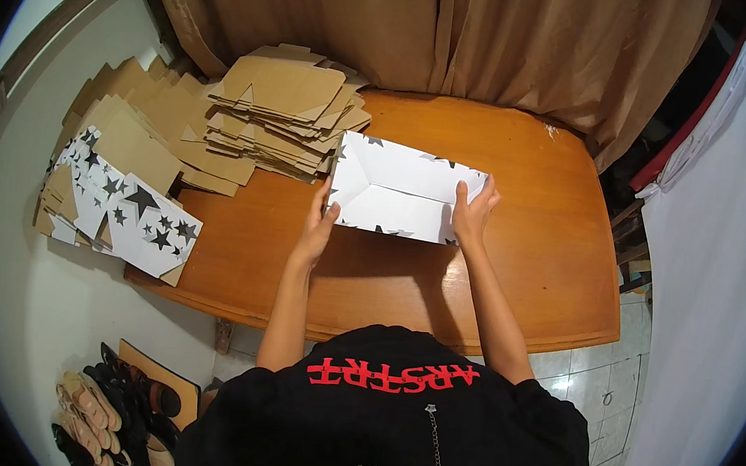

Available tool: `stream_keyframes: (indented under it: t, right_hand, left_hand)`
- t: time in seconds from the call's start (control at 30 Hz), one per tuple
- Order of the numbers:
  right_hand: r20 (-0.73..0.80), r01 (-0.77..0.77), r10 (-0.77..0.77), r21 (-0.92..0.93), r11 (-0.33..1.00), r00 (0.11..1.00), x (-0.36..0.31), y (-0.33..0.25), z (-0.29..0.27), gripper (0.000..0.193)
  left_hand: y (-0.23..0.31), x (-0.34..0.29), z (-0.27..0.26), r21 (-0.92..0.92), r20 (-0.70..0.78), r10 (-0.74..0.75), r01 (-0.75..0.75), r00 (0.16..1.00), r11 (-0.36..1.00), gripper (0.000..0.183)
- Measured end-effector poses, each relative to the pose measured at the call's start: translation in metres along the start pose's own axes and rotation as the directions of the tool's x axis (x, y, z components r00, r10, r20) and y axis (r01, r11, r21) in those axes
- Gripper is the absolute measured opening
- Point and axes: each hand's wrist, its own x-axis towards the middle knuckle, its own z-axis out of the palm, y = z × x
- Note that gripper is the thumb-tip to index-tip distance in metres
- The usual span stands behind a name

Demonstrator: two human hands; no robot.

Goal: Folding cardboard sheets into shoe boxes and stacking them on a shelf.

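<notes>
Evidently, we have the white star-printed box point(406, 214) gripped between both hands, the left hand point(318, 226) clasping one short end, the right hand point(474, 208) the other, thumbs toward the rim. It is above the wooden table point(556, 267), apparently lifted, judging by the shadow. We judge it light, fairly stiff card, smooth but crushable, best held by its end walls. Its open mouth faces up toward us; its long axis runs roughly left to right.
</notes>
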Motion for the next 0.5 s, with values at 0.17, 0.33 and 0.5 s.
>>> stream_keyframes:
  t: [0.17, 0.33, 0.5]
  right_hand:
    - [0.032, -0.013, 0.008, 0.158, 0.987, 0.999, -0.01, 0.02, 0.01, 0.078]
    - [0.461, -0.143, -0.029, 0.333, 0.932, 0.887, -0.013, 0.054, 0.015, 0.073]
    - [0.577, -0.564, 0.285, 0.389, 0.728, 0.766, -0.012, 0.015, -0.017, 0.07]
  left_hand:
    - [0.021, 0.0, 0.001, 0.357, 0.043, 0.292, -0.287, 0.956, 0.889, 0.08]
    - [0.063, -0.023, 0.053, 0.609, 0.079, 0.691, -0.584, 0.719, 0.537, 0.072]
    - [0.043, -0.028, 0.076, 0.579, 0.384, 0.737, -0.767, 0.556, 0.277, 0.065]
